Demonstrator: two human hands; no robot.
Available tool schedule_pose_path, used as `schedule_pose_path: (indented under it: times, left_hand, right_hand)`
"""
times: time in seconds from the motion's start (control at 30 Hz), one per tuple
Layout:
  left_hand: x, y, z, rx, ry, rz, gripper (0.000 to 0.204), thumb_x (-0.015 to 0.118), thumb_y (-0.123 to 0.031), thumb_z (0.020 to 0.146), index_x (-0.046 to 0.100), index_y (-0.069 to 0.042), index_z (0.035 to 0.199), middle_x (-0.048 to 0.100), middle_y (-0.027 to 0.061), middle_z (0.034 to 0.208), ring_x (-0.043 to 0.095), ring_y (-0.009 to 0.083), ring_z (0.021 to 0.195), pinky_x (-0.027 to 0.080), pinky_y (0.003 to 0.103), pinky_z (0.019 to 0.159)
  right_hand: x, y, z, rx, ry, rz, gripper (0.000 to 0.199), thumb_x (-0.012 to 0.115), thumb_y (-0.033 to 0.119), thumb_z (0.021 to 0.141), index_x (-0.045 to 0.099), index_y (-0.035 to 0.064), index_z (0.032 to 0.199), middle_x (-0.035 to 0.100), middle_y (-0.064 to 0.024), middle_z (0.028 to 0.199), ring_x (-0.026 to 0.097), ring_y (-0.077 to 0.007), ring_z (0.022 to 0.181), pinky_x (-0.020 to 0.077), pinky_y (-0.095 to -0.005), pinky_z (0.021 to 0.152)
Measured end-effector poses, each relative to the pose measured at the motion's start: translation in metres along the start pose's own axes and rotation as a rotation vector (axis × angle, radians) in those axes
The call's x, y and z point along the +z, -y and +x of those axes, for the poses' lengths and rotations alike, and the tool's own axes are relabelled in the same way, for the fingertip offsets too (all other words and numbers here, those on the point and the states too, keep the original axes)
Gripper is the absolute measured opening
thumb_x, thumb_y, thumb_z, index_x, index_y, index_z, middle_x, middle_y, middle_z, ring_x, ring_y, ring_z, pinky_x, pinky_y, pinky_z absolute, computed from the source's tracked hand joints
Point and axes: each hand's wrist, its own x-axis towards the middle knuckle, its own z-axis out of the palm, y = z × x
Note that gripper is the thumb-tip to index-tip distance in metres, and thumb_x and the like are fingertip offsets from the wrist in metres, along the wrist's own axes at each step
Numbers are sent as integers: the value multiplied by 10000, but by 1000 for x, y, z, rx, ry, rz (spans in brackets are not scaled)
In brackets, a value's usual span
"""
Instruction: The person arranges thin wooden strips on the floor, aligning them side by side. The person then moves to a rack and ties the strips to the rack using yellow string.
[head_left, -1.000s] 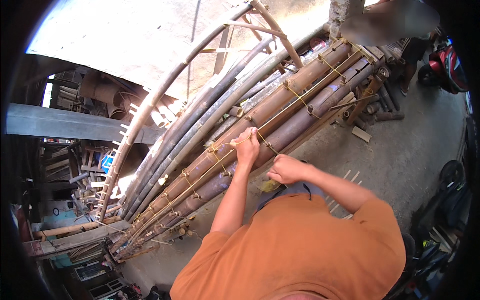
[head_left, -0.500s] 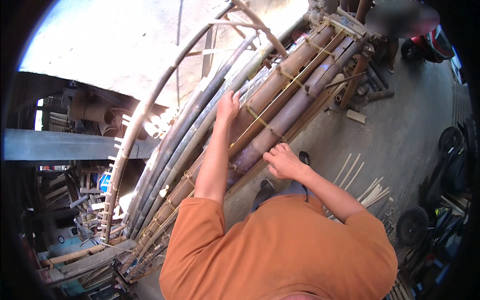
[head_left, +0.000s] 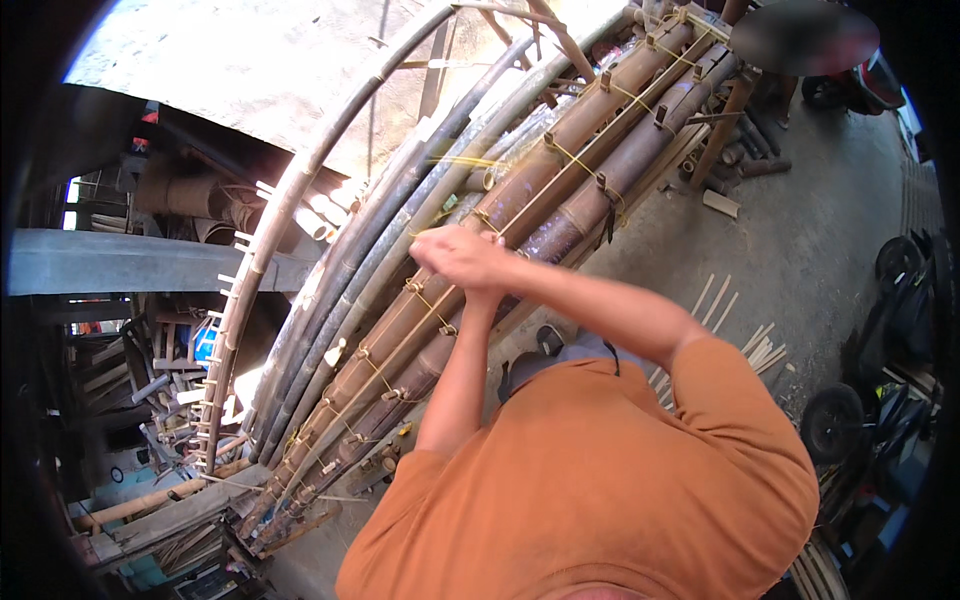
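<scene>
Two thick brown bamboo poles [head_left: 585, 100] lie side by side on a slant, bound at intervals with thin yellow cord [head_left: 570, 155]. Small pegs [head_left: 603, 182] stick up along them. My right hand [head_left: 455, 253] is closed above the nearer-left pole and crosses over my left hand [head_left: 484, 292]. What the right fingers grip is hidden. Most of the left hand lies underneath the right one, so its fingers do not show clearly. A loose loop of yellow cord [head_left: 465, 160] arches just beyond my hands.
Curved dark bamboo poles [head_left: 400, 190] run alongside on the left, with a pegged arch [head_left: 290, 190] beyond. Pale strips [head_left: 765, 352] lie on the floor at right, near a black wheel [head_left: 832, 418]. Cut bamboo pieces [head_left: 720, 204] lie at the far right, where a blurred person stands.
My right hand has moved left and up from the near pole, crossing over my left hand. My left hand has come down and slightly right along the poles.
</scene>
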Motion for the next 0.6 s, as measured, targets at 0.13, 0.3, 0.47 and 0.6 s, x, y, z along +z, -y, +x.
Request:
schedule_pose_path:
  times: [0.13,0.3,0.47,0.6]
  left_hand:
    - [-29,-56,-3,-171,104,202,378,479,-350,997,665,-72,1172,686,240,1031,643,394,1045,400,513,929]
    - [-23,-42,-12,-95,-22,238,323,484,-294,1005,693,-88,1139,702,200,999,675,361,972,434,450,887]
    - [-16,-39,-3,-108,-30,208,257,518,-296,992,720,-161,1075,727,128,909,683,271,882,334,428,921]
    - [-31,-52,31,-62,-33,-348,257,514,-196,1018,681,-2,998,685,65,788,614,103,775,481,293,686]
  right_hand:
    - [-62,-31,46,333,69,-1248,719,335,671,966,710,83,1138,687,-151,1128,626,-294,1115,436,-557,935]
    - [-69,-18,29,303,146,8,521,424,470,1002,661,27,863,680,-133,829,648,-290,786,490,-402,708]
    - [-50,-31,-137,51,407,-536,411,534,284,945,656,5,668,638,-227,679,633,-410,671,514,-499,752]
    - [-27,-78,-141,-31,172,-456,417,546,272,934,653,15,624,623,-206,624,620,-408,661,501,-491,805]
